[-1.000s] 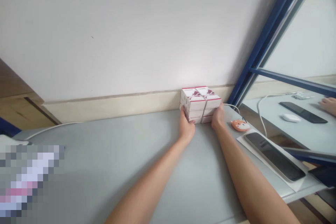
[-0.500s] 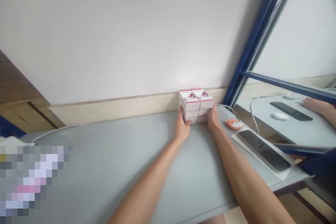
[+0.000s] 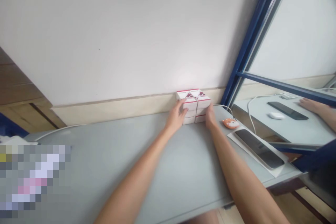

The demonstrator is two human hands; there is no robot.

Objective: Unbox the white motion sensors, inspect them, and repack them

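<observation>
Small white cartons (image 3: 189,106) with red edges and a dark red print stand in a tight two-by-two block, stacked in layers against the wall. My left hand (image 3: 175,116) holds the block at its left side, with the thumb on the front face and the fingers near the top left edge. From the right side, my right hand (image 3: 210,116) presses on the cartons, its fingers partly hidden behind them. A narrow gap shows between the left and right columns. Just right of my right hand lies an orange-and-white fox-faced case (image 3: 231,123).
On the grey table (image 3: 110,157), a dark phone (image 3: 259,148) rests on a white sheet at the right. A white cable (image 3: 223,106) runs behind. The blue frame (image 3: 241,54) borders a glassy panel showing another phone and a hand. A pixelated patch covers the lower left.
My left hand has shifted up and left on the cartons, its fingers now nearer the top edge. The right hand keeps its place at the right side. The view has turned slightly.
</observation>
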